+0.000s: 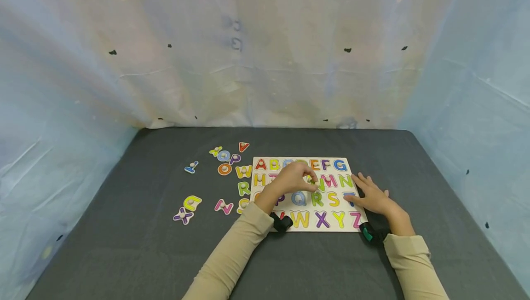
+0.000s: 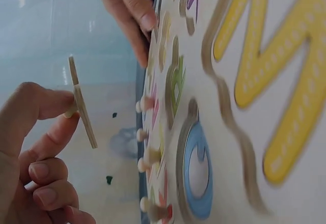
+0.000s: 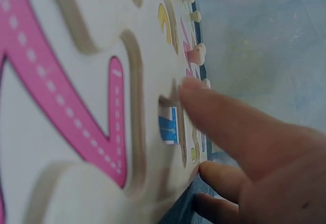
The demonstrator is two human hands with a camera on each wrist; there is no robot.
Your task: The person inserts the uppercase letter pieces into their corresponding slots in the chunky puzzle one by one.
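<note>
My left hand (image 1: 293, 178) is above the middle of a white alphabet puzzle board (image 1: 306, 189). Its thumb and a finger pinch the small knob of a wooden letter piece (image 2: 85, 114), seen edge-on in the left wrist view, so its letter cannot be read. At the board's right edge lies my right hand (image 1: 372, 196), fingers extended, the thumb beside the blue T recess (image 3: 169, 124). Several knobbed letters sit in the upper rows, among them a red A (image 1: 260, 164) and a pink M (image 1: 329, 181). Lower recesses such as the yellow W (image 1: 300, 219) hold no piece.
Loose knobbed letters lie left of the board: a yellow W (image 1: 244, 171), green R (image 1: 244, 188), orange O (image 1: 225, 169), purple X (image 1: 183, 216), blue T (image 1: 191, 167) and several others. Dark cloth (image 1: 136, 254) covers the table, with pale sheets (image 1: 265, 60) hanging around it.
</note>
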